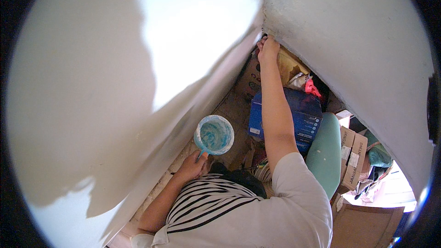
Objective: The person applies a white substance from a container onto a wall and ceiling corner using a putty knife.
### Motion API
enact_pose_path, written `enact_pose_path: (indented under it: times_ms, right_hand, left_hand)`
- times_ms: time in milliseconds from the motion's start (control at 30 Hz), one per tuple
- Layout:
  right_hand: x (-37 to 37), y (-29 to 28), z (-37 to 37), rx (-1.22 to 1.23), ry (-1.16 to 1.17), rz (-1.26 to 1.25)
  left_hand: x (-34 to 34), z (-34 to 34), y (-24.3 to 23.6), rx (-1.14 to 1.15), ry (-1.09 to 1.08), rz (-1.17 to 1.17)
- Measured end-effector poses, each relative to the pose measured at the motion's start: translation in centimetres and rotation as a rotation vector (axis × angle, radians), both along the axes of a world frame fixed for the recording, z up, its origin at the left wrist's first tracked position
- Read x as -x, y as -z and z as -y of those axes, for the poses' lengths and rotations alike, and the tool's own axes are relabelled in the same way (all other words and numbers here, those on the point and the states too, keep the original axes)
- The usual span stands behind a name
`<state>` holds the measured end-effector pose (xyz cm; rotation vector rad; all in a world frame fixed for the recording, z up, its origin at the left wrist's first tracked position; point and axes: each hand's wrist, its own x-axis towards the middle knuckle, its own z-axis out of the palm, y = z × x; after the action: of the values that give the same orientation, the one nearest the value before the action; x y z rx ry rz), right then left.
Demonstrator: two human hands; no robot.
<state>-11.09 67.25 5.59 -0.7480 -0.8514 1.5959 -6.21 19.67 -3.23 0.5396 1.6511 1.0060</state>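
A round blue scoop (214, 135), its inside smeared with pale paint, sits low beside the white wall (92, 92), above the floor. The left hand (193, 166) has its grip closed around the scoop's short handle, just under the rim. The right hand (268, 48) is stretched up into the corner where the white wall meets the grey wall (358, 41); its fingers are pressed at the seam, and whether they grip anything cannot be told. Below the right forearm lie a blue box (303, 115), brown cardboard boxes (353, 156) and a pale green cushion (325, 154).
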Motion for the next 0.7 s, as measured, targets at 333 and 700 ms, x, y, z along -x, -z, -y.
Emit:
enact_pose_path:
  times_ms: [333,700]
  right_hand:
    - [-2.2,-0.7,8.8,-0.044,-0.037,0.017]
    - [-1.6,-5.5,6.0,-0.046,0.097,0.068]
  left_hand:
    - [-0.1,0.4,-0.2,-0.007,-0.001,0.011]
    - [0.2,0.3,-0.9,0.044,0.008,0.05]
